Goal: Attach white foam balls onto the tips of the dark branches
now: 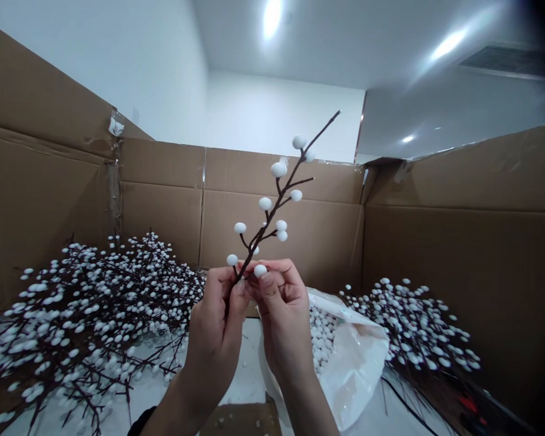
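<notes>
A dark brown branch [272,217] with several white balls on its twigs rises tilted to the right, its bare tip uppermost. My left hand [220,321] is closed around the lower stem. Beside it, my right hand [284,315] pinches a white ball [260,270] between thumb and fingers, at the end of a low side twig. The two hands nearly touch at the fingertips. One short twig on the right side and the top tip carry no ball. The stem's bottom end is hidden by my left hand.
A large heap of ball-covered branches [118,297] lies at the left. An open white plastic bag [354,369] of loose white balls [321,336] is right of my hands, with another branch bundle [418,324] beyond. Cardboard walls [163,212] surround the white table [249,357]. A black cable crosses at the lower right.
</notes>
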The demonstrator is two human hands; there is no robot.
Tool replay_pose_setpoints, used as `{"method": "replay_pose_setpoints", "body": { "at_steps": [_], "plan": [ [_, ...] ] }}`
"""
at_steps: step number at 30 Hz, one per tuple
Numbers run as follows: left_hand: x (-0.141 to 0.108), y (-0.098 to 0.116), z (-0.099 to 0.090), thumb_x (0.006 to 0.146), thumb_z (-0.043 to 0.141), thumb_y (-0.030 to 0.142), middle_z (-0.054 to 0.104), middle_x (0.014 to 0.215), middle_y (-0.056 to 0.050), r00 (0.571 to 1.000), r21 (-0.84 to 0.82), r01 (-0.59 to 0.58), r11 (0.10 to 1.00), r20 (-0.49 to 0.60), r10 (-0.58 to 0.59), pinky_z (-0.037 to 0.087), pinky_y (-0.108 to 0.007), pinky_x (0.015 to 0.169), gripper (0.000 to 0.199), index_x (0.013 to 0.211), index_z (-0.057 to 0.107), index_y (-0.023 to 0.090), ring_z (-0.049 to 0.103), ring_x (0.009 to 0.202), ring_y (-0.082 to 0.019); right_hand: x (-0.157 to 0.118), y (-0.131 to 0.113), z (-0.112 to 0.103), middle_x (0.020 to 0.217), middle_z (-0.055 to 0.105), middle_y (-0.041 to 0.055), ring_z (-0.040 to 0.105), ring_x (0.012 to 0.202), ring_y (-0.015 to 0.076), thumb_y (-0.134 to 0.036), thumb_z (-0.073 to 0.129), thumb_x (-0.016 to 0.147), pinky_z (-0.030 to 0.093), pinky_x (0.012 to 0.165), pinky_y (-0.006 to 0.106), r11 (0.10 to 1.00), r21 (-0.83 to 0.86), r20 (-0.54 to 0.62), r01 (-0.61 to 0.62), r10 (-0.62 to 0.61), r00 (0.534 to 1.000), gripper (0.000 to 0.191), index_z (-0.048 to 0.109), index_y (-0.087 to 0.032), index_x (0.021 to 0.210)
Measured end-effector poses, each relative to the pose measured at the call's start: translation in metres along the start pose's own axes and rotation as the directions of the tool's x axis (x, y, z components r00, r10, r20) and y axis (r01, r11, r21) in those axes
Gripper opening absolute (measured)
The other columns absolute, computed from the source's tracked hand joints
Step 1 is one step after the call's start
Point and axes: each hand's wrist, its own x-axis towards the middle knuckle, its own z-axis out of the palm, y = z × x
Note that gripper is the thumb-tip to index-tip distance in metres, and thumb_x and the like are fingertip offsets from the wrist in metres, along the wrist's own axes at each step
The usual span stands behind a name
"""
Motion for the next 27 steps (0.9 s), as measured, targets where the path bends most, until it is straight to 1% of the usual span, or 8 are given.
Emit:
{"method": "replay_pose_setpoints", "body": {
  "at_steps": [7,11,15,19,22,25,27],
  "plan": [
    [-0.0014,0.0001,0.0016,0.097,0.041,0.034,0.059,0.093,0.002,0.999,-0.028,-0.011,1.000,0.032,0.012,0.047,-0.015,0.065,0.012,0.104,0.049,0.029,0.052,0.074,-0.007,-0.0016,-0.0004,-0.0012,0.082,0.074,-0.0008,0.070,0.078,0.0108,-0.025,0.071,0.081,0.056,0.066,0.018,0.999,-0.033,-0.037,0.020,-0.022,0.999,0.006,0.066,-0.020,0.081],
    [-0.0032,-0.0029,0.0018,0.097,0.041,0.034,0.060,0.097,0.001,1.000,-0.062,-0.002,0.998,0.027,0.003,0.048,-0.015,0.069,0.013,0.106,0.048,0.029,0.055,0.080,-0.008,-0.0013,-0.0001,-0.0020,0.083,0.075,-0.0002,0.070,0.078,0.0105,-0.024,0.072,0.080,0.056,0.067,0.018,1.000,-0.027,-0.050,0.015,-0.016,0.999,0.007,0.066,-0.020,0.080],
    [-0.0040,-0.0058,0.0020,0.096,0.042,0.034,0.060,0.097,0.001,1.000,-0.068,-0.007,0.998,0.012,0.008,0.048,-0.016,0.069,0.013,0.106,0.048,0.029,0.055,0.079,-0.008,-0.0009,0.0001,-0.0018,0.083,0.075,-0.0007,0.070,0.078,0.0100,-0.024,0.073,0.079,0.056,0.069,0.017,1.000,-0.006,-0.045,-0.004,0.003,0.999,0.008,0.066,-0.020,0.079],
    [-0.0041,-0.0068,0.0024,0.096,0.042,0.035,0.061,0.099,0.000,1.000,-0.073,-0.004,0.997,0.003,0.004,0.048,-0.020,0.072,0.014,0.106,0.049,0.028,0.055,0.081,-0.011,-0.0006,-0.0002,-0.0010,0.083,0.075,-0.0018,0.070,0.080,0.0085,-0.023,0.073,0.079,0.055,0.071,0.016,1.000,0.023,-0.026,-0.021,0.022,0.999,0.007,0.066,-0.020,0.077],
    [-0.0048,-0.0067,0.0023,0.095,0.043,0.035,0.060,0.097,-0.002,1.000,-0.070,0.003,0.998,-0.014,-0.004,0.048,-0.021,0.070,0.015,0.106,0.050,0.026,0.055,0.077,-0.012,-0.0007,0.0000,-0.0006,0.083,0.075,-0.0017,0.070,0.080,0.0087,-0.023,0.074,0.078,0.055,0.072,0.016,0.999,0.021,-0.025,-0.030,0.030,0.999,0.008,0.066,-0.019,0.076],
    [-0.0055,-0.0054,0.0023,0.095,0.044,0.034,0.058,0.087,0.001,0.999,-0.050,-0.011,0.999,-0.034,0.009,0.047,-0.021,0.067,0.015,0.105,0.051,0.026,0.051,0.067,-0.010,-0.0007,0.0002,-0.0002,0.082,0.074,-0.0008,0.069,0.081,0.0104,-0.026,0.075,0.076,0.054,0.074,0.018,0.999,0.020,-0.026,-0.041,0.042,0.999,0.011,0.066,-0.019,0.075],
    [-0.0052,-0.0043,0.0030,0.095,0.044,0.034,0.057,0.082,0.002,0.999,-0.040,-0.024,0.999,-0.041,0.022,0.047,-0.020,0.066,0.014,0.105,0.051,0.026,0.049,0.064,-0.010,-0.0009,0.0003,0.0002,0.084,0.074,0.0005,0.069,0.082,0.0117,-0.029,0.076,0.075,0.054,0.075,0.020,0.998,0.031,-0.021,-0.056,0.057,0.998,0.015,0.066,-0.018,0.075]
  ]
}}
